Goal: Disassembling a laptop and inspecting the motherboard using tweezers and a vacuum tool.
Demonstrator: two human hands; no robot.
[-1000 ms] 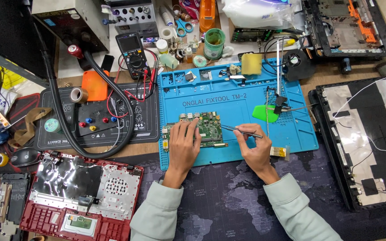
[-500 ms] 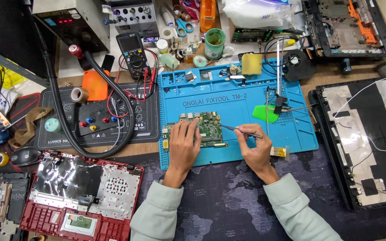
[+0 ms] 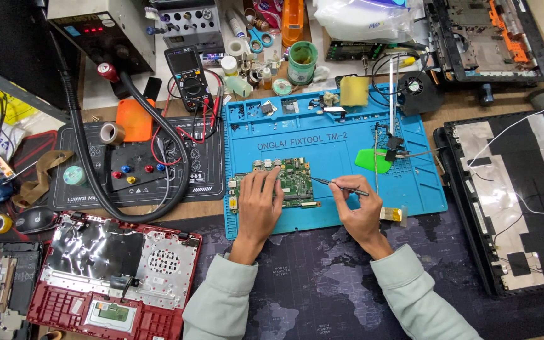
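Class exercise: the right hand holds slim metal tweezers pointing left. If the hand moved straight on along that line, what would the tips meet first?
The right hand aims the slim metal tweezers at the green circuit board on the blue silicone work mat. The board's right edge probably comes first; height above it is unclear.

The left hand [image 3: 260, 204] covers the left part of the small green circuit board [image 3: 292, 178], hiding what lies beneath. The thin metal tweezers' [image 3: 341, 185] tip is too small to tell whether it touches the board. At seven o'clock, the red laptop base [image 3: 64, 302] is cut off by the bottom edge.
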